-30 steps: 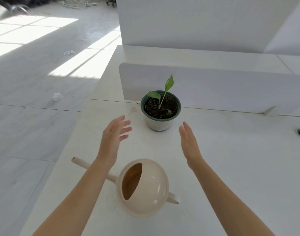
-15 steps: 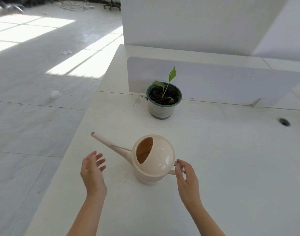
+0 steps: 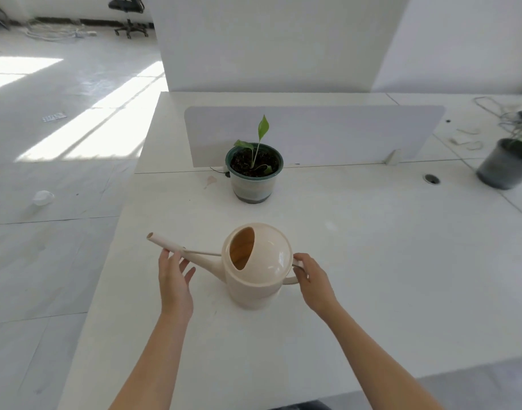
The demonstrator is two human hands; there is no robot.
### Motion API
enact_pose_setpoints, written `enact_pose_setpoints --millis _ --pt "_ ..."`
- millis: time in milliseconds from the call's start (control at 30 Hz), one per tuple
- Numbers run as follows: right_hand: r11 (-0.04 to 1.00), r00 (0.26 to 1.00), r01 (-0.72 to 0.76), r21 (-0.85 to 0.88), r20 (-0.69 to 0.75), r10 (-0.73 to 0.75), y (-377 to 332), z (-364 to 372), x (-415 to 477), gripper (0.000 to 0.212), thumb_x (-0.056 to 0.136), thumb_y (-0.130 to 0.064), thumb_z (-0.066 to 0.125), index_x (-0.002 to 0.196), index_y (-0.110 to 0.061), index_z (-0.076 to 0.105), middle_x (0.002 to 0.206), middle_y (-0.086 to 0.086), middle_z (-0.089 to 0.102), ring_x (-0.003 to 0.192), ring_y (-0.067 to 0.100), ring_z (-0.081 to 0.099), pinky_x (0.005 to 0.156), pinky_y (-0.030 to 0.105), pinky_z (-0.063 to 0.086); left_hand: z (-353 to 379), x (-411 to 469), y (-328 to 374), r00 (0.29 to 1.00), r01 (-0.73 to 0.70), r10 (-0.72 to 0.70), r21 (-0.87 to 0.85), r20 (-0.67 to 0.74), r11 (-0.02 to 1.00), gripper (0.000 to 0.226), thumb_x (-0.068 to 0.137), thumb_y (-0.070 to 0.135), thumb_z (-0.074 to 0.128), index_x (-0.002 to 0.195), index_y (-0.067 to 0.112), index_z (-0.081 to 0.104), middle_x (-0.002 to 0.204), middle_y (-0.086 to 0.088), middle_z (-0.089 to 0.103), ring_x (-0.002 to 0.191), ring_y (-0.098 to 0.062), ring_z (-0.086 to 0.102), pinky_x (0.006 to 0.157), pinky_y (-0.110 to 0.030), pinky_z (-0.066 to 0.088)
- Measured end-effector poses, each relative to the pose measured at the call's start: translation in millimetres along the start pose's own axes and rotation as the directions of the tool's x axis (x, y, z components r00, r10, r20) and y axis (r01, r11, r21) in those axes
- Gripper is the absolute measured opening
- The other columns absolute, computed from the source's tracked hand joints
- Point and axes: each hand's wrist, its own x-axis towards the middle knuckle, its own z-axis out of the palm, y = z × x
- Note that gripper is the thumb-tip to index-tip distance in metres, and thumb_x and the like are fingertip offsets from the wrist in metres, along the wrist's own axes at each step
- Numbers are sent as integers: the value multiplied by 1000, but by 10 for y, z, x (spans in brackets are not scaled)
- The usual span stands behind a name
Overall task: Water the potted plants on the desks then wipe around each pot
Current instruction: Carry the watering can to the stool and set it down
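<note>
A cream watering can (image 3: 258, 276) stands on the white desk (image 3: 372, 261), its long spout pointing left. My right hand (image 3: 311, 279) grips the can's handle at its right side. My left hand (image 3: 174, 279) is open with fingers spread, just under the spout and touching it at the fingertips. Beyond the can, a small green-rimmed pot (image 3: 253, 176) with a young green plant stands against a low white divider (image 3: 313, 134).
A second, dark pot (image 3: 503, 164) stands at the desk's far right, with loose cables behind it. A cable hole (image 3: 432, 179) lies left of it. The desk's left edge drops to a tiled floor with a small white cup (image 3: 43, 197). An office chair stands far back.
My right hand has closed round the can's handle. My left hand rose to the spout. The view pulled back, bringing the second pot into sight at the right.
</note>
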Motion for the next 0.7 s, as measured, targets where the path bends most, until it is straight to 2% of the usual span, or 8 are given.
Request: enact_pose_setpoints --millis 67,133,200,300,467,567,700 --pt "1000 1000 -9 28 -13 10 -12 -57 -65 26 92 -4 41 112 -12 55 97 0 57 89 16 49 67 6 37 38 -28 60 999 -11 12 -18 31 1000 37 95 21 40 132 16 46 118 2 53 105 -15 53 93 -31 40" --pt "997 998 -10 72 -57 15 -21 -146 -172 23 91 -5 44 108 -14 57 87 -5 54 85 18 49 68 7 37 98 -64 141 996 -25 27 -18 81 1000 30 94 22 41 123 20 50 115 2 54 102 -12 55 91 -29 41" --pt "994 994 -9 111 -106 20 -28 -272 -294 21 91 -5 46 102 -19 58 85 -7 55 84 18 50 68 9 38 167 -144 202 990 -29 31 -15 139 999 24 94 22 42 116 22 52 112 2 54 101 -12 56 91 -30 41" --pt "992 989 -4 123 -148 22 -49 -491 -547 29 90 -5 47 89 -33 55 84 -5 57 82 14 52 65 4 37 244 -353 258 977 -38 42 -23 208 999 19 96 21 39 106 25 54 106 4 57 97 -11 57 87 -30 43" --pt "986 968 -69 151 -227 102 85 -826 -1134 39 90 -7 49 83 -45 52 96 5 64 93 21 56 71 21 40 415 -797 246 938 -26 23 2 347 1000 26 98 20 34 100 30 58 102 3 60 96 -12 58 86 -31 44" --pt "982 939 -103 156 -310 147 216 -999 -1553 41 90 -7 50 83 -48 53 93 -4 65 90 8 56 69 21 40 556 -1102 163 904 9 -22 33 426 999 25 98 21 34 101 29 58 104 1 61 97 -15 58 86 -33 45" --pt "969 886 -144 201 -410 216 397 -1259 -2280 39 90 -8 50 85 -47 52 90 -20 61 83 -15 52 70 6 42 775 -1655 -9 841 53 -93 91 533 994 24 98 22 35 98 30 58 103 0 62 97 -17 59 85 -34 46"
